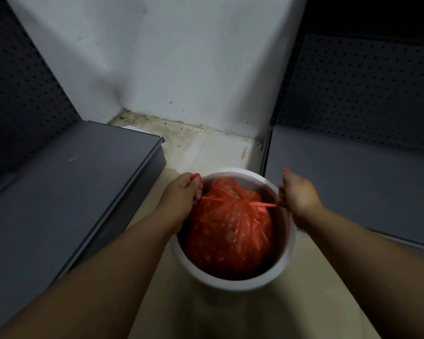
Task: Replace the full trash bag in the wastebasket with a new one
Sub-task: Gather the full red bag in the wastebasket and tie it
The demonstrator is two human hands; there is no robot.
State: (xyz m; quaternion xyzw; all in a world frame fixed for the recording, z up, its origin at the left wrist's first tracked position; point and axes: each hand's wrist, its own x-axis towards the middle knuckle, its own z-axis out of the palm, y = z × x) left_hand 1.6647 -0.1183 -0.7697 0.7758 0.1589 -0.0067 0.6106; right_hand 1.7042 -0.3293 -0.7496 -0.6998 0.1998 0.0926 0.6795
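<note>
A round white wastebasket (233, 281) stands on the pale floor, seen from above. Inside it sits a full red trash bag (228, 233), gathered at the top into a knot. Two thin red bag handles stretch sideways from the knot, pulled taut. My left hand (181, 192) is closed on the left handle at the basket's left rim. Over the right rim, my right hand (299, 194) is closed on the right handle. No new bag is in view.
A grey metal shelf (66, 182) with a perforated back panel stands to the left, and another grey shelf (353, 182) to the right. A white wall (181, 69) closes the corner behind the basket, with a strip of stained floor between.
</note>
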